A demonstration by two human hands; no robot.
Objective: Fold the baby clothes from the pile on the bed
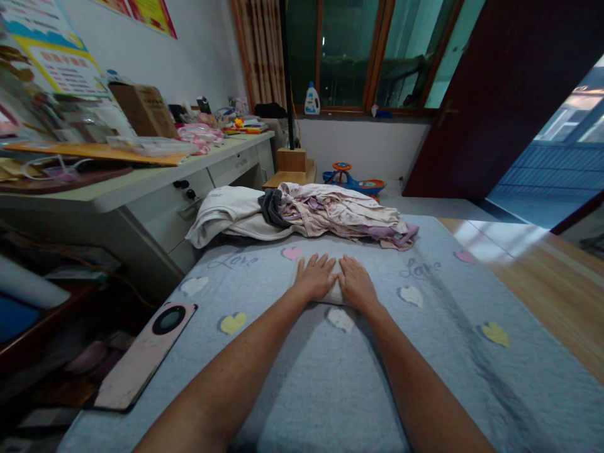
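My left hand (315, 277) and my right hand (357, 283) lie flat, palms down, on a small folded light-coloured cloth (334, 296). The fingers of both hands are stretched out and point away from me. Most of the cloth is hidden under the hands, so I cannot tell what kind of piece it is. Under it spreads a blue-grey bed sheet (302, 377) with printed hearts. Beyond my fingertips lies a heap of clothes: a white garment (231, 214) at its left, a dark grey piece (272, 207), and pink patterned clothing (340, 211) at its right.
A pink-backed phone (144, 358) lies at the bed's left edge. Along the left wall stands a cluttered desk (155, 207) with a cardboard box (144, 110). A blue ride-on toy (352, 180) stands beyond the bed. A detergent bottle (312, 100) sits on the windowsill.
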